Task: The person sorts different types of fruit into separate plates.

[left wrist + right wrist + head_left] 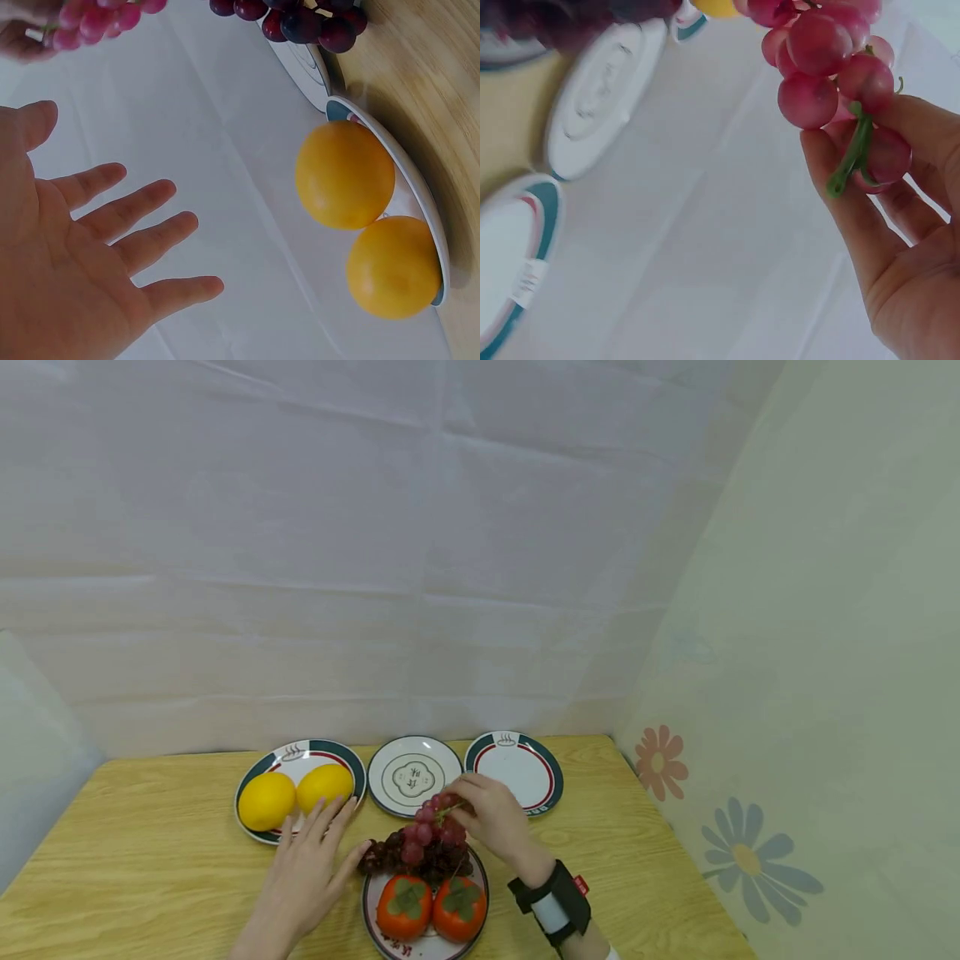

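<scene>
My right hand (491, 818) pinches a bunch of pink grapes (423, 827) near its green stem (849, 157), between thumb and fingers. The bunch hangs over a round plate (367, 914) at the front, overlapping a bunch of dark grapes (390, 852) there. In front of the dark grapes, two orange persimmons (405, 907) with green caps share that plate. My left hand (303, 872) is spread with its fingers apart and holds nothing. In the head view its fingertips overlap the edge of an oval plate (296, 766) bearing two yellow fruits (345, 176).
At the back of the wooden table (165, 827) stand a small round plate (384, 781) with a printed centre and, right of it, an oval green-rimmed plate (513, 777). A pale cloth wall (375, 568) rises behind, and a flower-patterned wall (787, 693) lies to the right.
</scene>
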`<action>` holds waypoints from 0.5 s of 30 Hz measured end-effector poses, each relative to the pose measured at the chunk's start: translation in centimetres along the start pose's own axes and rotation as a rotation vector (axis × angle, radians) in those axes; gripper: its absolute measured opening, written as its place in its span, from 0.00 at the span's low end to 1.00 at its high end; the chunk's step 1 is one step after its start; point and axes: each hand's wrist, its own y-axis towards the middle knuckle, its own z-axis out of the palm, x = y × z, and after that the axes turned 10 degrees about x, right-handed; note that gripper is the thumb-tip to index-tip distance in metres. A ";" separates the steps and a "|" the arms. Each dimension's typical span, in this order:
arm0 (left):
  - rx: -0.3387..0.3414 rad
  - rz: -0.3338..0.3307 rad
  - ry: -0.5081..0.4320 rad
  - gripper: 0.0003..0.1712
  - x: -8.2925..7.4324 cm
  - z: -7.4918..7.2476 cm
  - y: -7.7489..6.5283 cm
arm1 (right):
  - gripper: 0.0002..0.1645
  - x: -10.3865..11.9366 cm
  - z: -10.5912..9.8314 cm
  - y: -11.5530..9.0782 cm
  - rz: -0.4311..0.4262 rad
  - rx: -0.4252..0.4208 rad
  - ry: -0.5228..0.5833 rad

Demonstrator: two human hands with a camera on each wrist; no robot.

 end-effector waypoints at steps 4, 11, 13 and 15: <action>0.017 -0.014 -0.002 0.31 0.3 -0.3 -0.2 | 0.14 -1.6 -1.5 3.4 0.011 0.039 0.006; 0.013 -0.011 -0.020 0.30 0.4 -0.1 -0.4 | 0.13 -5.7 2.5 8.4 0.001 0.138 0.086; 0.015 -0.012 -0.020 0.29 0.4 0.0 -0.5 | 0.12 -6.9 4.3 9.0 0.043 0.177 0.089; 0.019 -0.011 -0.021 0.29 0.3 0.1 -0.5 | 0.12 -7.9 5.7 9.2 0.096 0.197 0.075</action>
